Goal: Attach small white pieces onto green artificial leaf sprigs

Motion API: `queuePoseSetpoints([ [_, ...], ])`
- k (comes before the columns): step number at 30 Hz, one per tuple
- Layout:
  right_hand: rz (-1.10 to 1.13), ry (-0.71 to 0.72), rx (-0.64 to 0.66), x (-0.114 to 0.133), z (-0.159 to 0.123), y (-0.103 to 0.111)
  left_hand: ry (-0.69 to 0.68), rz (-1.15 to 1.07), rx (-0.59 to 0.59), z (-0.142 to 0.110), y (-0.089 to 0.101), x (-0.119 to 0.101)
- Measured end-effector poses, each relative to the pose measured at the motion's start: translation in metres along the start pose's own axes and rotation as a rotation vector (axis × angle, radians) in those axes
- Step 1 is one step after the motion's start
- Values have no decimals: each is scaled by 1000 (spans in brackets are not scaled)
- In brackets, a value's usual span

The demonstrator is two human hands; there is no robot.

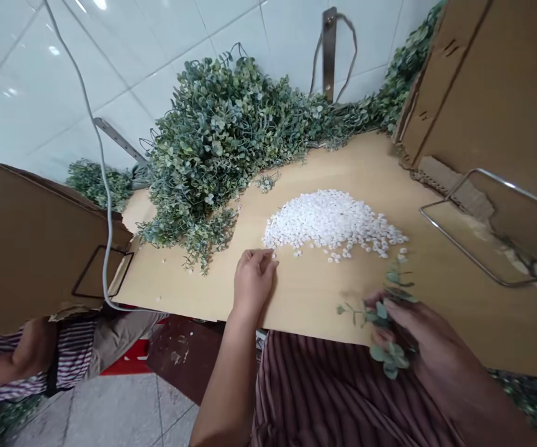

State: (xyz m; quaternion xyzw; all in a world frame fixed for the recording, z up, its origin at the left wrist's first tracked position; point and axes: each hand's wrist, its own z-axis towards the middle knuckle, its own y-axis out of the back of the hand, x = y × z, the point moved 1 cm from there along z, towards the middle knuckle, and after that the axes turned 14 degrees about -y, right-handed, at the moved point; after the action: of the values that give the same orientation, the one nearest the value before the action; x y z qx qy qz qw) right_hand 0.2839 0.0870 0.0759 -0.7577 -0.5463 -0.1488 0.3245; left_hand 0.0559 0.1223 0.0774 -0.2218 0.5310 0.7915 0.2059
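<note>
My left hand point(252, 277) rests on the pale wooden board point(315, 292) with its fingers curled, their tips at the near left edge of a heap of small white pieces point(331, 223); whether it pinches one is hidden. My right hand point(412, 332) is closed round a green artificial leaf sprig point(386, 316) at the board's near edge, the sprig's stems and round leaves sticking out on both sides of the fingers.
A big pile of green artificial foliage point(212, 143) covers the board's far left. Cardboard boxes stand left point(26, 242) and right point(496, 93). A metal wire frame point(464, 242) lies at right. Another person's arm point(12, 360) in a striped sleeve is at lower left.
</note>
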Motion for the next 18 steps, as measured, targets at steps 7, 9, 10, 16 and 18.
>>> queuePoseSetpoints([
  [7,-161,37,125,3,8,-11,-23,-55,-7,6,-8,5],
  [9,-252,96,117,4,12,-11,67,-248,-39,2,-8,0],
  [10,-292,140,101,4,14,-11,121,-376,-57,-1,-9,-3],
  [16,-393,320,97,2,18,-13,287,-993,-23,-16,-17,-40],
  [18,-411,336,83,2,19,-13,321,-1105,31,-20,-21,-49],
])
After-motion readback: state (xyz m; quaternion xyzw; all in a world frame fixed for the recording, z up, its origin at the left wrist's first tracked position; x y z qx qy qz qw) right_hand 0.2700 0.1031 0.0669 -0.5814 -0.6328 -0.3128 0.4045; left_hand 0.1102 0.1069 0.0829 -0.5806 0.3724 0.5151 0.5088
